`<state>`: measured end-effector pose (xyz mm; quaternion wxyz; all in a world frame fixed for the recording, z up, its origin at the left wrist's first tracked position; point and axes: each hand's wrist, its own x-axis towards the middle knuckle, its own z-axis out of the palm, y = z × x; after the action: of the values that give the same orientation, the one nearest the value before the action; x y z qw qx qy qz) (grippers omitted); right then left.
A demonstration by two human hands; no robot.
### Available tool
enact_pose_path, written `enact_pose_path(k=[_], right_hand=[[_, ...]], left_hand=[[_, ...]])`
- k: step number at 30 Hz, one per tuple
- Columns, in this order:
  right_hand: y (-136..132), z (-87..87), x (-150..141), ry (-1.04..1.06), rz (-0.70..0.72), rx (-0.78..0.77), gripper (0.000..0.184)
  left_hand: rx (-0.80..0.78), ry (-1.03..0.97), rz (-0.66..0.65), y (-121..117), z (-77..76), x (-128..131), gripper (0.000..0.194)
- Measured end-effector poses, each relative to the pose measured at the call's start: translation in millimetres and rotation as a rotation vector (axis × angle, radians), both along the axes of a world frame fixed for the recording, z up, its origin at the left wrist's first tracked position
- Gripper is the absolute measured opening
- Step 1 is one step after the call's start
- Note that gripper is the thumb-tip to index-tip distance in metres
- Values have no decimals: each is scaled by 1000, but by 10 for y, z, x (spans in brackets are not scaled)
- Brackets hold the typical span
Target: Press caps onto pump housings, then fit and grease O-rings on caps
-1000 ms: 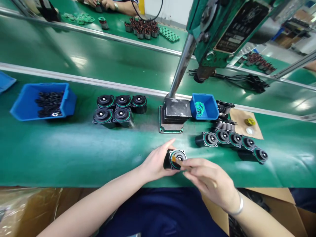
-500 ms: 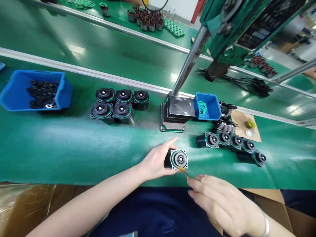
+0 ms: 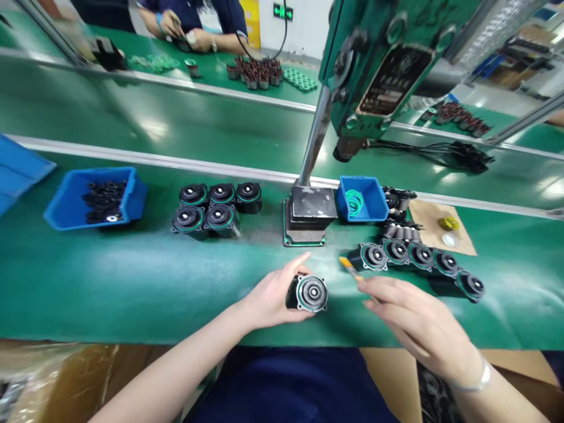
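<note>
My left hand (image 3: 273,294) grips a black round motor housing (image 3: 307,292) lying on its side on the green bench, its green-ringed face turned toward me. My right hand (image 3: 414,320) is closed on a small brush with a yellow tip (image 3: 348,267), held just right of that housing and pointing at the nearest part of a row of similar housings (image 3: 418,258). The brush tip is clear of the held housing.
A group of finished housings (image 3: 215,205) stands at left centre, beside a blue bin of black rings (image 3: 94,197). A press base (image 3: 308,214) and a small blue bin of green rings (image 3: 359,200) sit behind. Another person works across the far bench (image 3: 194,29).
My right hand has moved the brush off the housing's face, down and then up to the right. The left hand keeps its grip on the housing.
</note>
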<state>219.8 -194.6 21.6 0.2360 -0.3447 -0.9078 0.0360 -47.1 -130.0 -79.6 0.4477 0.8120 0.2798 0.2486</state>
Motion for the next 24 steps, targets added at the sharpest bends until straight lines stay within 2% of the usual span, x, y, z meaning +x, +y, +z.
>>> enact_pose_path(k=[4,7,10,13,16,20,24], right_hand=[[-94,-167,188,129,-89,-61,38],[-125,-297,246,140,-121,-30,37],[-157,-345,274,173,-164,-8,35],[-211,-349,327,192,-211,1,32],[-267,-342,413,212,-264,3,30],[-312,-296,540,278,-306,43,26],[-388,-247,667,362,-380,87,23]], left_hand=[[292,252,22,190,301,-173,101],[490,461,86,501,512,-331,99],[592,648,178,827,639,-462,95],[690,767,269,989,715,-514,88],[795,852,335,981,762,-493,79],[917,922,310,972,750,-449,65],[960,976,313,962,747,-447,67]])
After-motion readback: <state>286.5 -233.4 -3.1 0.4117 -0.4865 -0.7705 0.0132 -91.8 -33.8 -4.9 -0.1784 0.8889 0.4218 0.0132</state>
